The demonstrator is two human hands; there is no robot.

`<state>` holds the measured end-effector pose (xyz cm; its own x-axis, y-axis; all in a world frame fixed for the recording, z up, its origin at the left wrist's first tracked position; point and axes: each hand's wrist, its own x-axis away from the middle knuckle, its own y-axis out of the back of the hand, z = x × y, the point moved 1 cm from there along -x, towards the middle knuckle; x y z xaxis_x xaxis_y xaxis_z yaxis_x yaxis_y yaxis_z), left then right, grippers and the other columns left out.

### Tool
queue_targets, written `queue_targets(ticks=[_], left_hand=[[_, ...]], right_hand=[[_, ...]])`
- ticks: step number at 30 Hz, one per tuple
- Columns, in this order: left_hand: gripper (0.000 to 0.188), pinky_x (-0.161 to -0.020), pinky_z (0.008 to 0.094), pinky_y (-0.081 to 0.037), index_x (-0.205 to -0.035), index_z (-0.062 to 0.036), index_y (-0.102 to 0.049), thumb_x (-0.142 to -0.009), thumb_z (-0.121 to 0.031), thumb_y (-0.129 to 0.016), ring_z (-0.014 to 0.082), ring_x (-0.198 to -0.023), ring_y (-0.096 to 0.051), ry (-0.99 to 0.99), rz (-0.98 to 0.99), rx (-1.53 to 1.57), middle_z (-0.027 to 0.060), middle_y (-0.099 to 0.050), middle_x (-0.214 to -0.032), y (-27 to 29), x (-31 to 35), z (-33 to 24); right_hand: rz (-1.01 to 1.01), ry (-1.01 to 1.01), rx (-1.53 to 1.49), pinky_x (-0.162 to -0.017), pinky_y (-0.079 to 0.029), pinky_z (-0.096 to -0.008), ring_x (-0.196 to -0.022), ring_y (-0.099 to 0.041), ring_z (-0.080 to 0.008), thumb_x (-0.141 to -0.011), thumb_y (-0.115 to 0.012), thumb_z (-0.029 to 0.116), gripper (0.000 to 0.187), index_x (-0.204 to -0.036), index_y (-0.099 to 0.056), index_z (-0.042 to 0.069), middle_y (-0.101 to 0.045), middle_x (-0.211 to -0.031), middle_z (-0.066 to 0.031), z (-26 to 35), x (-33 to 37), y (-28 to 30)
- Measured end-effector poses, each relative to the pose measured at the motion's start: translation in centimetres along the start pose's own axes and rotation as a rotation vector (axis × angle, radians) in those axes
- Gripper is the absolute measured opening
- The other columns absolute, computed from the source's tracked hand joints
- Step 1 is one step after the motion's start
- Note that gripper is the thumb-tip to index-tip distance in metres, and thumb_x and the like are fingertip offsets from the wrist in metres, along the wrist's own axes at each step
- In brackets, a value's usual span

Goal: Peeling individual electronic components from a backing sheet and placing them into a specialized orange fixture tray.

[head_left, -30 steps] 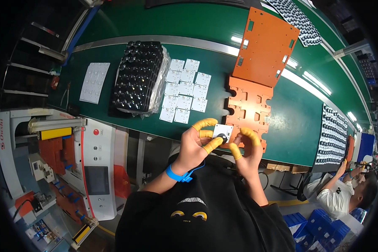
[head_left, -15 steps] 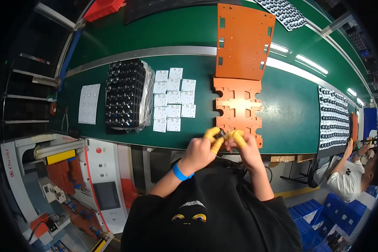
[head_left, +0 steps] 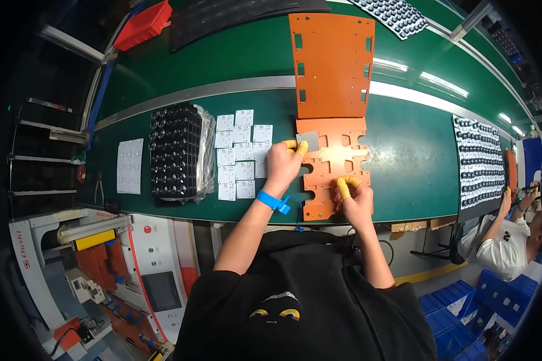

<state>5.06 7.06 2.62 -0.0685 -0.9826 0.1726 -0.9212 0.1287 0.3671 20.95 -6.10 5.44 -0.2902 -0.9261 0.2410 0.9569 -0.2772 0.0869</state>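
My left hand, with yellow finger cots and a blue wrist strap, pinches a thin grey square board. The board lies at the upper left pocket of an orange fixture, whose hinged orange lid is swung back beyond it. Over the fixture's near right part is my right hand, its yellow-covered fingertips curled together; what they hold, if anything, cannot be made out. Several white square circuit boards are laid out in columns to the left of the fixture.
Stacked black trays of round lens parts stand farther left, beside a white panel. At right sits a rack of black-and-white parts, with a co-worker nearby. A machine with a screen flanks the table's near left.
My left hand has moved up and away from my right hand, to the fixture's upper left, with the grey board now showing in it. A small dark part between my hands is out of sight.
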Motion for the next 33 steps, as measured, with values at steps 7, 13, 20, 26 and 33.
queue_targets(ticks=[7, 13, 20, 26, 33], left_hand=[[0.019, -0.037, 0.0252, -0.022, -0.089, 0.0066, -0.066, -0.091, -0.012, -0.065, 0.0033, -0.041, -0.036, 0.148, 0.233, 0.211, -0.0022, -0.048, -0.055, 0.8, -1.0, -0.6], [0.022, -0.035, 0.0269, -0.027, -0.084, 0.0066, -0.064, -0.091, -0.014, -0.064, 0.0067, -0.038, -0.041, 0.159, 0.318, 0.192, -0.0001, -0.049, -0.053, 0.2, -1.4, -1.2], [0.025, -0.032, 0.026, -0.026, -0.095, 0.0076, -0.062, -0.092, -0.017, -0.063, 0.008, -0.037, -0.044, 0.228, 0.299, 0.182, 0.0008, -0.051, -0.054, 0.2, -1.0, -2.1], [0.028, -0.039, 0.0307, -0.037, -0.099, 0.0065, -0.063, -0.088, -0.019, -0.069, 0.0152, -0.041, -0.051, -0.05, 0.07, -0.068, 0.007, -0.055, -0.055, 0.4, -0.7, -1.4], [0.028, -0.054, 0.0398, -0.046, -0.106, 0.0003, -0.064, -0.086, -0.018, -0.07, 0.0295, -0.054, -0.055, -0.347, -0.133, -0.351, 0.0128, -0.059, -0.063, 3.0, 6.6, 0.7]], right_hand=[[-0.051, 0.165, 0.133, -0.042, -0.04, -0.0211, -0.046, -0.051, -0.0057, -0.096, -0.059, 0.011, 0.018, -0.091, -0.066, -0.005, -0.061, -0.063, -0.0025, -1.0, -0.2, -0.5], [-0.074, 0.202, 0.182, -0.042, -0.04, -0.0218, -0.047, -0.052, -0.0063, -0.094, -0.061, 0.009, 0.015, -0.092, -0.067, -0.005, -0.06, -0.061, -0.0025, -0.2, 0.0, -0.8], [-0.069, 0.207, 0.258, -0.053, -0.048, -0.0232, -0.059, -0.061, -0.0085, -0.09, -0.065, 0.005, 0.012, -0.094, -0.066, -0.007, -0.068, -0.074, -0.0086, -0.7, -0.3, -0.6], [-0.053, 0.205, 0.069, -0.051, -0.044, -0.0198, -0.058, -0.056, -0.0047, -0.094, -0.061, 0.007, 0.012, -0.098, -0.066, -0.004, -0.066, -0.075, -0.0018, -0.2, -0.1, -0.2], [-0.462, 0.557, 0.765, -0.074, -0.05, -0.0358, -0.08, -0.063, -0.031, -0.09, -0.065, 0.014, 0.029, -0.113, -0.063, -0.004, -0.065, -0.095, -0.02, -1.7, -2.8, 4.1]])
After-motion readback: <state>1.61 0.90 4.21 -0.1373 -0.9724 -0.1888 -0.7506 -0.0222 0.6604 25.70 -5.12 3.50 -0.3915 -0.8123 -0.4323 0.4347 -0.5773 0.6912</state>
